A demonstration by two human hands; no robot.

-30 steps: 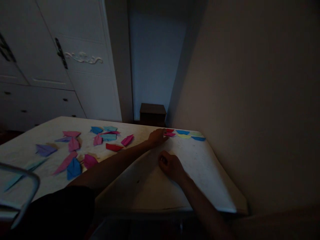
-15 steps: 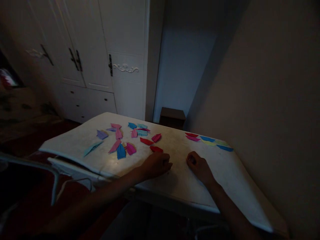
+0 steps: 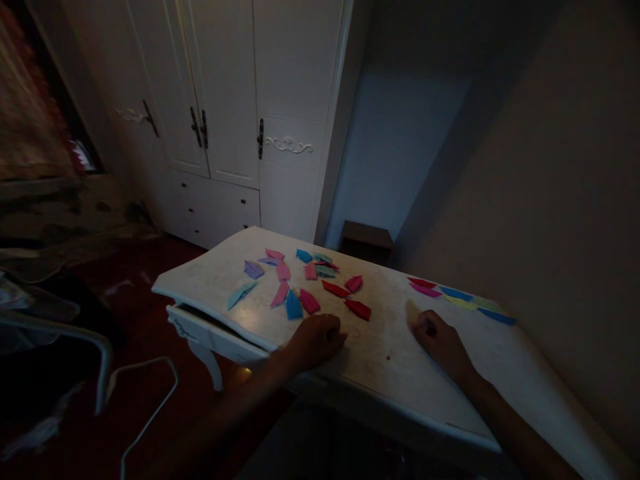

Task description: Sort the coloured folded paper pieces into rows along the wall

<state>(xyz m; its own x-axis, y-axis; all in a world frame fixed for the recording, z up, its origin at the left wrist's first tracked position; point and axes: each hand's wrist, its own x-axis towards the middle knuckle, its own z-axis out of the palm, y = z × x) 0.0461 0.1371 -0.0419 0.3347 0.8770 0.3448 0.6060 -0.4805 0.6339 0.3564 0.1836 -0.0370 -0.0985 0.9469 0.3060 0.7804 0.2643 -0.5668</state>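
At far left a patterned reddish fabric curtain hangs above the dark red floor, with a bent pale tubular frame nearer the viewer. A white panelled wardrobe with dark handles stands behind a white table with a shaped edge. On the table's left half lie scattered folded-paper pieces, each narrow and pointed or boat-like: a long pale-teal paper piece, a lavender paper piece, a slim pink paper piece, a bright blue paper piece and a magenta paper piece. The left hand is loosely curled over the table's near side, just in front of the blue and magenta pieces; whether it holds anything I cannot tell. Beside it lies a pointed red paper piece. Farther right, the right hand is curled into a loose fist, its contents hidden. Beyond it, by the plain wall, boat-shaped papers form two touching rows: red, magenta, blue, yellow, then blue again.
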